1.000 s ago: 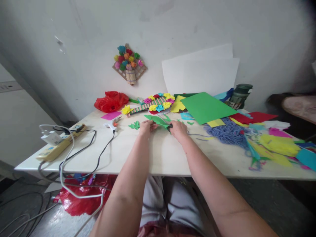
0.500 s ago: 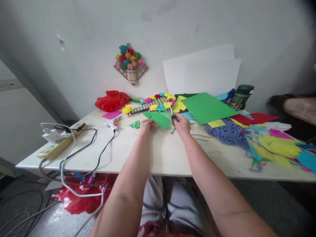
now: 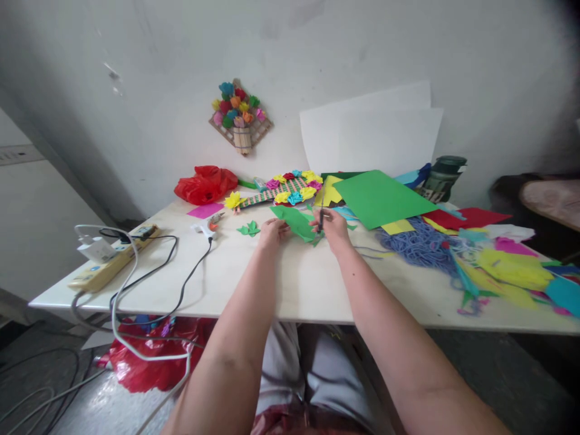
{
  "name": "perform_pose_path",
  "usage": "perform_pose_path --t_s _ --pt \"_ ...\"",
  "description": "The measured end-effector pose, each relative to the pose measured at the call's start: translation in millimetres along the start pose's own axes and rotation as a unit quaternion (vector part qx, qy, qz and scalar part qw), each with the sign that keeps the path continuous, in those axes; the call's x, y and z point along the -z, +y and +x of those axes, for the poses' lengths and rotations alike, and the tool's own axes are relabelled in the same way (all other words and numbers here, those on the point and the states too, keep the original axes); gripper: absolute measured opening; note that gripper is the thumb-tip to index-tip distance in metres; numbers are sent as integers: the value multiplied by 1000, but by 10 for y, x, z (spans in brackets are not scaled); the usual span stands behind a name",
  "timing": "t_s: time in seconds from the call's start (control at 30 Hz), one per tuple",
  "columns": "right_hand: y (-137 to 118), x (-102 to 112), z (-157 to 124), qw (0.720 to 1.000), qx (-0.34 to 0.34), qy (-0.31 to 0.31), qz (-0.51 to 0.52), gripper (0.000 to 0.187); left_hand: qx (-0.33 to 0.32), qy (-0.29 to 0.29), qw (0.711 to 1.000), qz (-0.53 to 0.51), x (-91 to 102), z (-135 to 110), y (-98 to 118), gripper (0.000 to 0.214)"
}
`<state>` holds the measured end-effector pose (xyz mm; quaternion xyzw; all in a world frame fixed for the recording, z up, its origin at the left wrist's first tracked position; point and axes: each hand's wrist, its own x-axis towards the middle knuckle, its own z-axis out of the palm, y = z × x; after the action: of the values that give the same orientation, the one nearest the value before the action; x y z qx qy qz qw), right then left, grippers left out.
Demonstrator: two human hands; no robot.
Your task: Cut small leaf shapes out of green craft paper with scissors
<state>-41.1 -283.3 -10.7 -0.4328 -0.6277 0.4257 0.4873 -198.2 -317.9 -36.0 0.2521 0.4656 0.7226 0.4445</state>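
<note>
My left hand (image 3: 273,233) is closed on the left edge of a piece of green paper (image 3: 296,222), held tilted above the table. In my right hand (image 3: 333,228) is a pair of scissors (image 3: 321,219), its black handles in my fingers and its blades pointing up and away from me, close by the paper's right end. Left of my left hand lie small green paper leaves (image 3: 248,229). Behind the hands rests a woven panel (image 3: 272,194) decorated with yellow, pink, red and blue paper flowers.
A glue gun (image 3: 206,229) and a power strip (image 3: 113,261) with trailing cables occupy the left side. On the right are a large green sheet (image 3: 383,198), tangled blue yarn (image 3: 419,243), coloured scraps and a dark bottle (image 3: 444,178). A red plastic bag (image 3: 206,185) sits at the back left.
The green paper has turned, its right end now lower and nearer me. The scissors have swung more upright in my right hand. My left hand has shifted slightly right.
</note>
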Motion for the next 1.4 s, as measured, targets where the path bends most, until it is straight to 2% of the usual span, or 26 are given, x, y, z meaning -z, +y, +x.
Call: perform_pose_path --t_s 0.07,0.13,0.2,0.33,0.6,0.87,1.03,1.13,1.23,1.4 --pt "-7 -11 -27 988 40 27 -149 36 7 -20 1000 5 -10 -6 -11 8" --pt "-13 -25 -62 961 82 38 -261 35 9 -41 999 8 -17 -16 -18 8" --pt "-15 -41 -92 943 108 26 -315 38 7 -54 998 10 -24 -31 -21 9" --pt "14 -70 -100 924 109 0 -367 39 7 -79 997 12 -43 -56 -30 7" --pt "116 -77 -51 909 121 -58 -395 41 21 -108 994 31 -65 -82 -33 14" --pt "133 -74 -58 894 136 -80 -419 39 35 -86 994 61 -66 -81 -27 16" --pt "132 -70 -62 895 139 -48 -422 37 27 -70 996 48 -46 -93 -10 13" --pt "112 -58 -63 899 118 -26 -420 38 32 -85 994 55 -29 -102 9 9" --pt "92 -49 -67 901 95 -3 -422 36 43 -94 993 54 -20 -102 20 13" --pt "80 -38 -71 905 91 45 -413 35 36 -58 998 9 -35 -99 28 18"
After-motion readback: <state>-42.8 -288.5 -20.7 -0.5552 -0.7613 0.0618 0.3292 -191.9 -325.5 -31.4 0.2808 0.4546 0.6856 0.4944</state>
